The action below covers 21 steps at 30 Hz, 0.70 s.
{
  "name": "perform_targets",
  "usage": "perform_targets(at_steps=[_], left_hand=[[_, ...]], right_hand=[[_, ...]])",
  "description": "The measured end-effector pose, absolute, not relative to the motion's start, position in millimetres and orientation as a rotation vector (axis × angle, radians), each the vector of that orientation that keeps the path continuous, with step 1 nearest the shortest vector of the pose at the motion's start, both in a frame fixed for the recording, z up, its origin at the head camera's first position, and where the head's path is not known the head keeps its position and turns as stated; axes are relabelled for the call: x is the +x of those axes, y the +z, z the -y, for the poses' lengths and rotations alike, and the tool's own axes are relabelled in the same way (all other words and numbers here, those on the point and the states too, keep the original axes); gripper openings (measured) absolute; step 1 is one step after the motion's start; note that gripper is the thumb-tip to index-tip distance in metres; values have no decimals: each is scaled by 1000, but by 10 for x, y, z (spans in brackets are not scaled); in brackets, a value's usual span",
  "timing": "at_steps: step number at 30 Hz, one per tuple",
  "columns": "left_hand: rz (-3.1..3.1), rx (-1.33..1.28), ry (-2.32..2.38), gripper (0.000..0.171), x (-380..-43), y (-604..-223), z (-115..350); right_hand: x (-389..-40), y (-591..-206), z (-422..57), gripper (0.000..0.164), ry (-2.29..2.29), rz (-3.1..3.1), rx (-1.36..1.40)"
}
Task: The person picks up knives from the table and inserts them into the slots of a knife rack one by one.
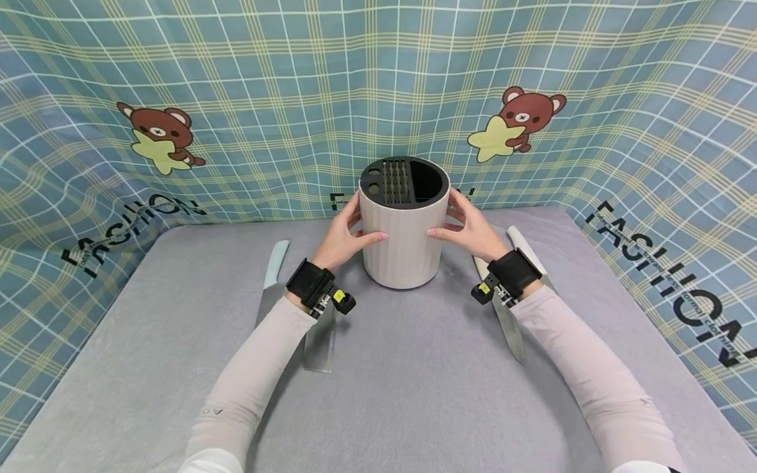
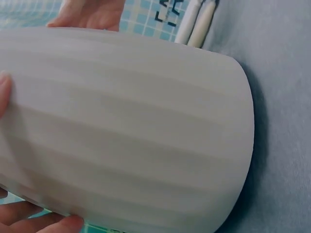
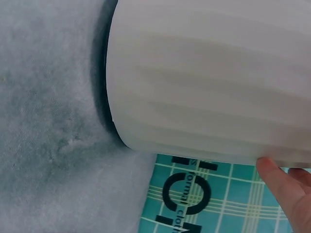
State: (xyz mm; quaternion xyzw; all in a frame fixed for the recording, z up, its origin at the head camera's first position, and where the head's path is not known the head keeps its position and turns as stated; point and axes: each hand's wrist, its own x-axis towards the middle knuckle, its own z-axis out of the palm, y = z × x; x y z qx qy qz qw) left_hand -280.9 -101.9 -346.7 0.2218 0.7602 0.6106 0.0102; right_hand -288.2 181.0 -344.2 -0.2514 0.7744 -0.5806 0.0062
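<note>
A white ribbed round knife block (image 1: 402,246) with a black slotted top (image 1: 397,180) stands upright toward the back of the grey table. On its left side, my left hand (image 1: 345,235) holds it, thumb across the front and fingers round the side. My right hand (image 1: 473,230) grips the opposite side the same way. The left wrist view shows the block's ribbed wall (image 2: 126,126) close up, with left fingers (image 2: 39,221) along its lower edge. In the right wrist view, a right fingertip (image 3: 267,167) touches the wall; the rest of that hand is mostly out of frame.
A knife with a pale blue handle (image 1: 276,263) and a broad blade (image 1: 319,341) lie around my left forearm, partly hidden. By my right wrist lie a knife with a white handle (image 1: 523,246) and another blade (image 1: 510,328). A checked curtain (image 1: 378,85) hangs behind the table.
</note>
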Motion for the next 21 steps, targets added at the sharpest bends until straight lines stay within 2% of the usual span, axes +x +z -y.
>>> perform_targets(at_steps=[5,12,21], left_hand=[[-2393,734,1893,96,-2724,-3448,1029],[-2378,727,1890,94,-2316,-3183,981],[-2419,819,1870,93,-2174,-3352,1017]], right_hand=[[-2639,-3242,-1777,87,-1821,-2402,-778],[-2393,-3134,-1763,85,-1772,-2433,-772],[-2204,-3200,-1817,89,-1804,-2417,-831]])
